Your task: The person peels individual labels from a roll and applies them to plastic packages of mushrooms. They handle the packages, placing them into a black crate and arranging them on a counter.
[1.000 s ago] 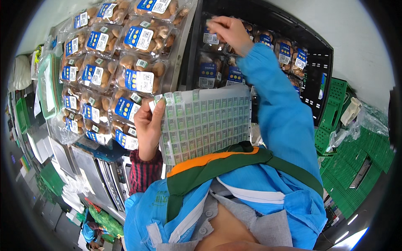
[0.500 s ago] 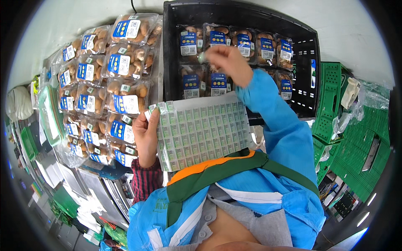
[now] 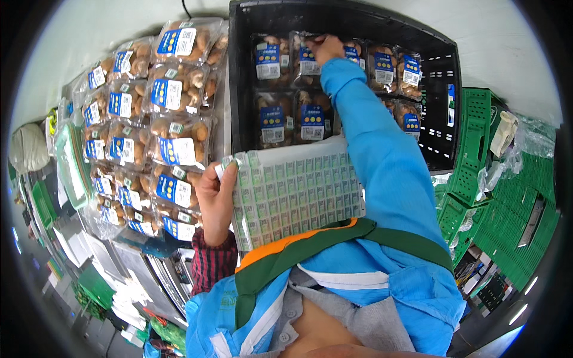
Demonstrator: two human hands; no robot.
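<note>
Left hand (image 3: 216, 200): we pinch sticker sheet (image 3: 298, 191), far-left corner.
Sticker sheet: right of this hand, looks longest crosswise.
Right hand (image 3: 327, 50): farther off, at mushroom pack (image 3: 307, 67); pinching, we cannot tell.

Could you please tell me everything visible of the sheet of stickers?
The sheet of stickers looks like pale, glossy paper, bearing rows of small green and white labels; its upper strip is mostly bare. It tilts slightly, nearer than the black crate, the left hand pinching its upper left corner, thumb on top. Contact with the orange band is unclear.
</note>
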